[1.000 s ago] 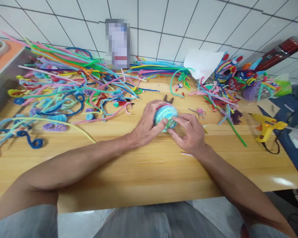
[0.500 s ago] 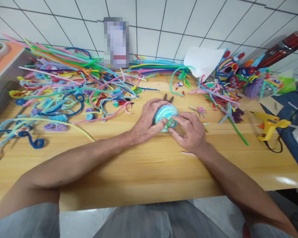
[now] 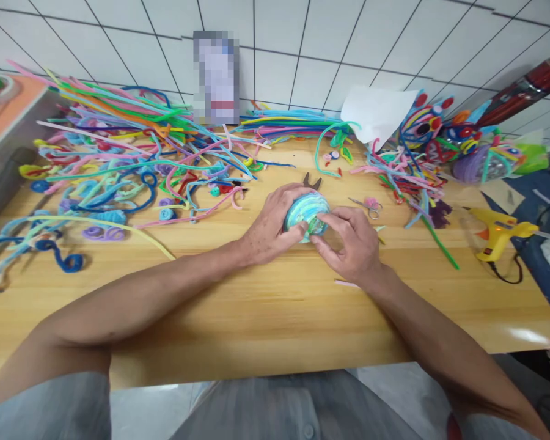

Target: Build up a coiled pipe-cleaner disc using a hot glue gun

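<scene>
A ball wrapped in blue, green and yellow pipe cleaners (image 3: pixel 306 211) is held just above or on the wooden table, mid-view; which of the two I cannot tell. My left hand (image 3: pixel 272 223) curls round its left side, thumb pressed on the near face. From the right, my right hand (image 3: pixel 352 241) grips the ball's near right edge between thumb and bent forefinger. Whether a loose pipe cleaner end lies in that pinch is hidden. Just behind the ball, the dark jaws of pliers (image 3: pixel 311 181) stick out. Small scissors (image 3: pixel 369 208) lie right of the hands beside a pink piece.
Heaped pipe cleaners (image 3: pixel 119 159) cover the table's left and back. A yellow glue gun (image 3: pixel 502 232) stands at the right. Decorated figures (image 3: pixel 486 160), white paper (image 3: pixel 376 115) and a red cylinder (image 3: pixel 527 88) are at the back right. An orange-topped box (image 3: pixel 16 110) borders the left.
Both hands keep almost the same hold on the ball. My left thumb has shifted very slightly on its near face; the whole view has moved a little.
</scene>
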`<state>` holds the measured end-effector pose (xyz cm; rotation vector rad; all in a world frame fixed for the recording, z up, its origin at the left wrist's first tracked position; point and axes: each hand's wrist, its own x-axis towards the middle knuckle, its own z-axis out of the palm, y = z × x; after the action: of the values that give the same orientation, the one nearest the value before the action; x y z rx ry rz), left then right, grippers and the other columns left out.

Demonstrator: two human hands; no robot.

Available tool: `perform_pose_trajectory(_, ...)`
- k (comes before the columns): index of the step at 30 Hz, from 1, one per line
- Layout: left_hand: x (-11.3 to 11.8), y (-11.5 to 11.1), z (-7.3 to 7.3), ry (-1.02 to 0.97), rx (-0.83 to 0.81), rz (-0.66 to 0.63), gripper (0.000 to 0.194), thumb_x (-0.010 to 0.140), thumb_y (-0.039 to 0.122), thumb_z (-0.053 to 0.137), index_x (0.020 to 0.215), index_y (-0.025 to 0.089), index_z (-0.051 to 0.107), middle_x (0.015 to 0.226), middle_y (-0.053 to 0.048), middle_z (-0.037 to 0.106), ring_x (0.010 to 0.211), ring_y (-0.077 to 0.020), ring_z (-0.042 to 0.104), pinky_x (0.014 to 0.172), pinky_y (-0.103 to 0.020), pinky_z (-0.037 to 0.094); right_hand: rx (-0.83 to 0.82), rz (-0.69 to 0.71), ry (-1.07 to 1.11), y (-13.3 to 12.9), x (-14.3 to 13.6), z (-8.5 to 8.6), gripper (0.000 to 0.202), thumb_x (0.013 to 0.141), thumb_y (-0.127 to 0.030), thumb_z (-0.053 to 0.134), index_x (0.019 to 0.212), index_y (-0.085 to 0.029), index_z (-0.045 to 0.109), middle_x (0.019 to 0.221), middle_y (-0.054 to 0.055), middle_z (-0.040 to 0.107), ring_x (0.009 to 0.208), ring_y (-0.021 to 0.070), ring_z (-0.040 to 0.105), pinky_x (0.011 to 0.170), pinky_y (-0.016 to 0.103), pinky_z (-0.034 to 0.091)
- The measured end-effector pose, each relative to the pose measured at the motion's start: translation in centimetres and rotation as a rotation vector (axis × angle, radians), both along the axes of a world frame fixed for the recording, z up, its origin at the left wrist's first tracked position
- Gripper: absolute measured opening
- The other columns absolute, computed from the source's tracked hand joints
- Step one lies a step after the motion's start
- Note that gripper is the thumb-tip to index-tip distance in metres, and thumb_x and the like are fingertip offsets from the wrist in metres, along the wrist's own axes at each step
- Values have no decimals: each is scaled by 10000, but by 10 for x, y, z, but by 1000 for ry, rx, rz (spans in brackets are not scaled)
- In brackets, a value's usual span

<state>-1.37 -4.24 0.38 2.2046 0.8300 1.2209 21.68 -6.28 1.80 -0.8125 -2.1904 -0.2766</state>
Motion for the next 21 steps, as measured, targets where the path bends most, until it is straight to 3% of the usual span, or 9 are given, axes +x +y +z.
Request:
perform_pose_trajectory(11, 0, -5, 2, -1, -47, 6, 588, 1064, 484, 545, 1568, 196, 451, 1540, -191, 530, 1484, -324, 478, 1269, -548, 402, -26, -2, -65, -1, 9, 4, 472, 955, -285, 751, 1408, -273, 618, 1217, 110, 729, 1059, 267, 703, 871, 423, 610)
perform_pose_trajectory(21, -1, -2, 9, 11, -76, -25, 478, 1110, 484, 480, 1511, 226, 504, 1525, -159, 576, 1467, -289, 505, 1268, -532, 426, -73, 28, -27, 0, 14, 7, 444, 990, -240, 703, 1428, -288, 652, 1220, 92, 751, 1075, 254, 710, 915, 424, 610)
